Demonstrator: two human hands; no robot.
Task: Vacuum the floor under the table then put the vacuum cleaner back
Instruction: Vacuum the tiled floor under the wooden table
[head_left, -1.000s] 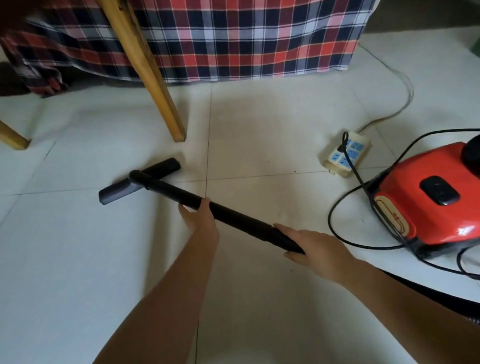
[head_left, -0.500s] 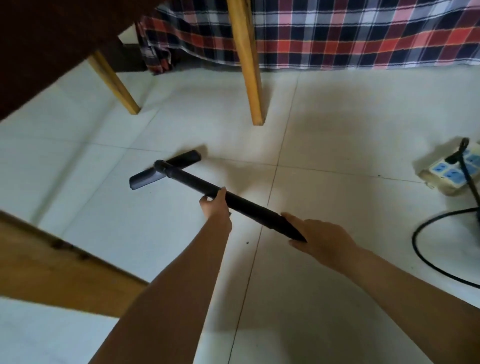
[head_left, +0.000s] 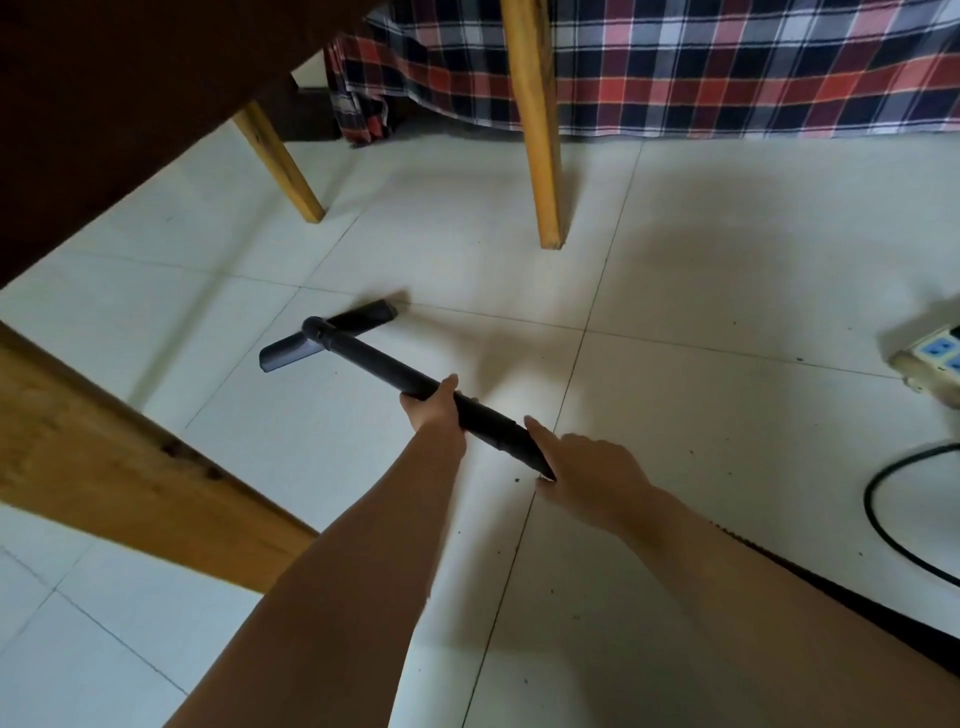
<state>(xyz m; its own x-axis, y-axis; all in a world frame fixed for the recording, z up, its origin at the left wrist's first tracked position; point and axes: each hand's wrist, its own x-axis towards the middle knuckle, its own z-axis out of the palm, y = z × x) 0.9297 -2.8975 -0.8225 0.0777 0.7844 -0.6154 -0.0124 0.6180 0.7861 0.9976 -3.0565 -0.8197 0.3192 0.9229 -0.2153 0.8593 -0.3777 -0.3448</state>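
A black vacuum wand slants across the white tiled floor, its flat grey nozzle resting on the tiles in front of two wooden table legs. My left hand grips the wand at its middle. My right hand holds the wand's rear end, forefinger stretched along the tube. The ribbed black hose runs back under my right forearm. The dark underside of the table fills the upper left. The vacuum's body is out of view.
One wooden leg stands just beyond the nozzle, another further left. A wooden rail crosses the left side. A plaid cloth hangs at the back. A power strip and a black cable lie at the right. Dark crumbs dot the tiles.
My view has swung left and dipped under the table; the red vacuum body has left the frame. The nozzle sits nearer the table legs. Both hands keep their grip.
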